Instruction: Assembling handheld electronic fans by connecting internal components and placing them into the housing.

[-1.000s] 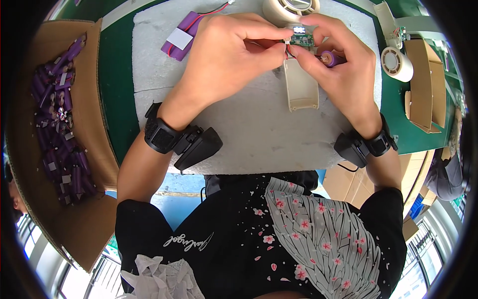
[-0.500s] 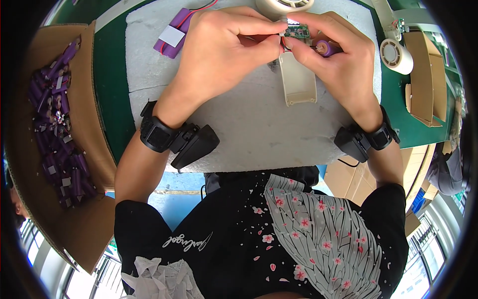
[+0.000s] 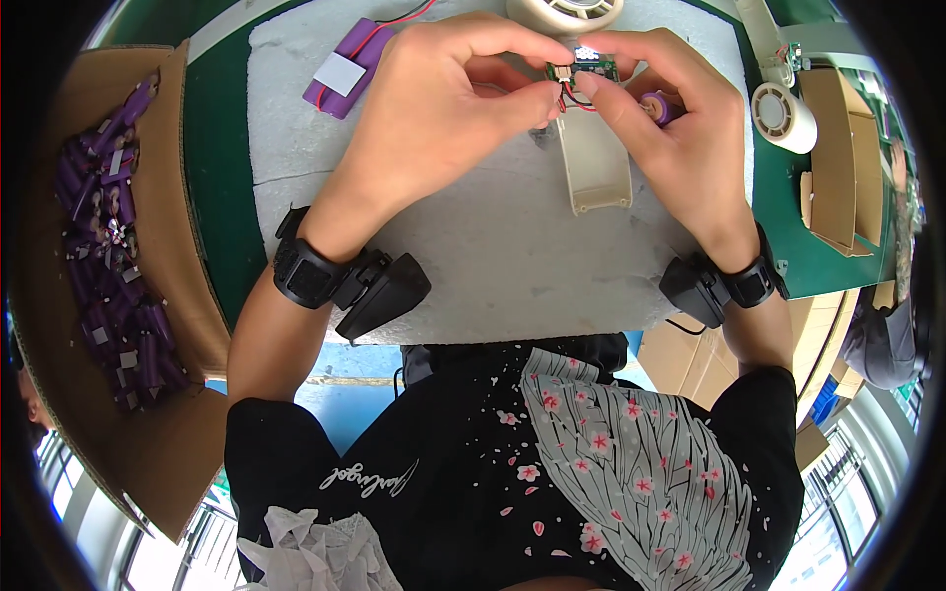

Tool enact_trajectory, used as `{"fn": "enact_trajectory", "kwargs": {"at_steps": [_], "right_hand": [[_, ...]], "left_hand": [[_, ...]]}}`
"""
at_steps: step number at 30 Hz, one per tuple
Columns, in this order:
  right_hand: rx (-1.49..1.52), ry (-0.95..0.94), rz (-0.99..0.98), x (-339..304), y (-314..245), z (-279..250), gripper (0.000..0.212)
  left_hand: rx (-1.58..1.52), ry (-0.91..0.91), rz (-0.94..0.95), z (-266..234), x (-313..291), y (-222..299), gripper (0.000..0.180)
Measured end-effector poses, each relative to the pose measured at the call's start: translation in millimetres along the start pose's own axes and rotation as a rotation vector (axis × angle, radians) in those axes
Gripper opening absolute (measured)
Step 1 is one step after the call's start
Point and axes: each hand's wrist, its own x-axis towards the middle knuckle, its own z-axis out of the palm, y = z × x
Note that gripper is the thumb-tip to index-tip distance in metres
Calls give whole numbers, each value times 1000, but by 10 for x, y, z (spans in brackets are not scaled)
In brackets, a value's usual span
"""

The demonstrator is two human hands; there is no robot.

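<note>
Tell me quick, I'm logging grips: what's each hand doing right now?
Left hand: fingers pinched on the small green circuit board.
Right hand: pinched on the same board, purple battery cell tucked under it.

The small circuit board (image 3: 583,67) is green with a white patch, and its thin wires (image 3: 572,98) are red and black. The long plastic shell (image 3: 597,167) is cream. The flat battery pack (image 3: 347,71) is purple with a white label. The soft foam mat (image 3: 493,246) is grey on a green bench (image 3: 212,167). The cardboard box (image 3: 192,256) is brown, full of purple batteries (image 3: 103,246). The shirt (image 3: 512,492) is black with pink flowers
</note>
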Motion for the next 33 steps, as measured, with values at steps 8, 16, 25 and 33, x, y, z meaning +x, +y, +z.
{"fn": "enact_trajectory", "kwargs": {"at_steps": [8, 16, 25, 33], "right_hand": [[36, -11, 61, 16, 19, -26, 22], [76, 4, 74, 20, 32, -14, 22], [74, -54, 49, 22, 23, -51, 20], [4, -47, 18, 16, -82, -66, 18]], "left_hand": [[-33, -31, -145, 15, 15, -1, 28], [-47, -54, -76, 38, 9, -7, 32], [-27, -71, -76, 50, -21, -26, 34], [-6, -103, -218, 40, 17, 198, 38]]}}
